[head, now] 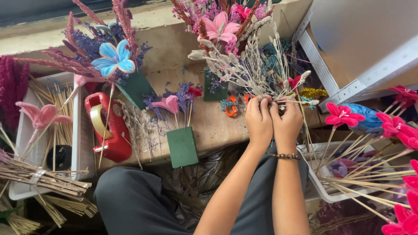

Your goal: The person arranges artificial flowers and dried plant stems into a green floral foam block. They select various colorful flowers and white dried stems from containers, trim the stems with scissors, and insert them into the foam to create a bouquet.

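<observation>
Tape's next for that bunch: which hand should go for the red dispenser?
Left, probably. Both the left hand and the right hand grip the dried stems, but the tape dispenser sits on the left of the bench, so the left reaches it without crossing.

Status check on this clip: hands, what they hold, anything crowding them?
Left hand and right hand pressed together, both gripping pale dried sprigs. Orange scissors lie just behind on the wooden bench. Pink stick flowers crowd the right.

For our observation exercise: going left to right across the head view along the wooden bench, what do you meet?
White tray of sticks → red tape dispenser → green foam block → left hand → right hand → blue flower.
</observation>
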